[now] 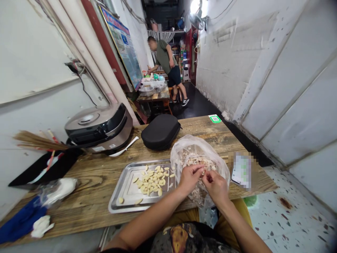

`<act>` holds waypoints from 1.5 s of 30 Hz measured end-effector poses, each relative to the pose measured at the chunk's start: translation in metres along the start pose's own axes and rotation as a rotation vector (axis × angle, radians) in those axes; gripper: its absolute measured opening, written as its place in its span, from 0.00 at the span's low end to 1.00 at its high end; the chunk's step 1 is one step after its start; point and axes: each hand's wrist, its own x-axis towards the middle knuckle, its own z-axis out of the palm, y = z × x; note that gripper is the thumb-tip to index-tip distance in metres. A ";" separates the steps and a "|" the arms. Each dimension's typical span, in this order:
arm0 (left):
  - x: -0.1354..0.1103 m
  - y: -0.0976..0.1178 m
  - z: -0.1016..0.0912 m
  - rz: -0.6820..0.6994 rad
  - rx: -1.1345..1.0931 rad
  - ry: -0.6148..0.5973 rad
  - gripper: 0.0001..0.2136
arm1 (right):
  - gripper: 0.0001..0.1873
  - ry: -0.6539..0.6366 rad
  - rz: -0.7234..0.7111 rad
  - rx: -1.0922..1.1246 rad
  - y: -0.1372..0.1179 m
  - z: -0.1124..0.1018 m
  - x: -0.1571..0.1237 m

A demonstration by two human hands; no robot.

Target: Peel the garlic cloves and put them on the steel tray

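Observation:
My left hand and my right hand meet over an open clear plastic bag, their thumbs and fingers pinched close together. Whatever is between the fingertips is too small and covered to make out. Dry, papery garlic skins in pale and brownish tones fill the bag. Just left of it, a shallow metal tray carries a heap of peeled garlic cloves. A few cloves lie apart from the heap, near the tray's front edge. My left forearm passes over the tray's right front corner.
A black zip case lies behind the tray. Further left are a rice cooker, a white spoon and a black dustpan. A phone rests right of the bag. Beyond, a person leans over another table.

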 end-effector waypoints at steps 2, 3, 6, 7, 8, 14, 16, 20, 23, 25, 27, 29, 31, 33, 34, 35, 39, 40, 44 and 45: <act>-0.001 -0.002 0.002 0.011 0.024 0.010 0.12 | 0.12 -0.021 0.058 0.025 0.000 0.003 -0.002; -0.001 -0.003 0.001 0.023 0.052 0.013 0.12 | 0.12 -0.029 0.079 0.039 0.001 0.005 -0.003; 0.000 -0.005 -0.001 0.042 0.111 0.016 0.12 | 0.12 -0.041 0.117 0.059 0.005 0.009 -0.002; 0.001 -0.006 -0.003 0.040 0.116 0.016 0.12 | 0.12 -0.043 0.126 0.066 0.007 0.010 -0.001; 0.002 -0.007 -0.004 0.032 0.115 0.011 0.12 | 0.12 -0.046 0.139 0.075 0.009 0.010 0.001; 0.006 -0.014 -0.006 -0.113 -0.029 -0.106 0.11 | 0.11 -0.069 0.247 0.104 0.021 0.010 0.010; 0.007 -0.013 -0.007 -0.154 -0.127 -0.114 0.12 | 0.11 -0.066 0.263 0.105 0.024 0.011 0.012; 0.009 -0.003 -0.013 -0.233 -0.384 -0.115 0.14 | 0.12 -0.059 0.273 0.062 0.028 0.013 0.013; 0.010 0.002 -0.019 -0.293 -0.494 -0.154 0.15 | 0.14 -0.060 0.298 0.048 0.031 0.012 0.014; 0.010 0.003 -0.022 -0.318 -0.538 -0.173 0.16 | 0.18 -0.097 0.292 0.037 0.033 0.010 0.015; 0.010 0.002 -0.024 -0.311 -0.565 -0.183 0.15 | 0.21 -0.144 0.275 0.026 0.033 0.008 0.016; 0.010 0.001 -0.024 -0.281 -0.576 -0.175 0.13 | 0.16 -0.179 0.241 0.079 0.030 0.005 0.017; 0.010 0.001 -0.023 -0.259 -0.584 -0.157 0.13 | 0.12 -0.171 0.185 0.193 0.025 0.003 0.018; 0.011 0.002 -0.022 -0.256 -0.589 -0.132 0.13 | 0.13 -0.150 0.127 0.301 0.019 0.001 0.019; 0.011 0.002 -0.022 -0.258 -0.590 -0.121 0.14 | 0.14 -0.140 0.116 0.332 0.017 0.001 0.020; 0.012 0.002 -0.021 -0.260 -0.588 -0.112 0.14 | 0.15 -0.138 0.121 0.345 0.016 0.001 0.020; 0.012 0.001 -0.020 -0.242 -0.540 -0.095 0.15 | 0.17 -0.231 0.215 0.270 0.018 0.004 0.021; 0.012 0.001 -0.020 -0.233 -0.521 -0.086 0.15 | 0.17 -0.259 0.221 0.242 0.019 0.005 0.022; 0.013 -0.005 -0.019 -0.208 -0.441 -0.032 0.16 | 0.14 -0.225 0.154 0.281 0.017 0.007 0.026; 0.013 -0.006 -0.018 -0.203 -0.421 -0.018 0.16 | 0.14 -0.215 0.150 0.335 0.014 0.007 0.027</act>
